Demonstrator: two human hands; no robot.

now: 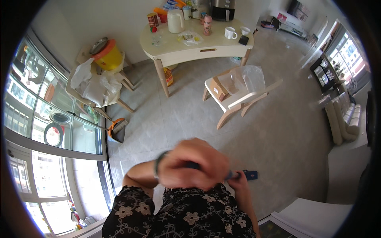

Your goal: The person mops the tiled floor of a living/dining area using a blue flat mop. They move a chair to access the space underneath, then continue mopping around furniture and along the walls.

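Note:
My left hand, large and blurred, is close to the camera, its fingers curled around the upper end of a long dark blue handle. A dark band circles that wrist. Lower and to the right, my right hand grips the same handle. Just beyond it shows a flat blue piece against the floor, apparently the tool's head; its exact kind cannot be told. My left hand hides part of the handle.
A white chair holding a cardboard box and clear plastic stands ahead. Behind it is a table with a kettle and cups. At left are an orange-rimmed dustpan with a brush, a loaded chair and glass doors. A white cabinet stands lower right.

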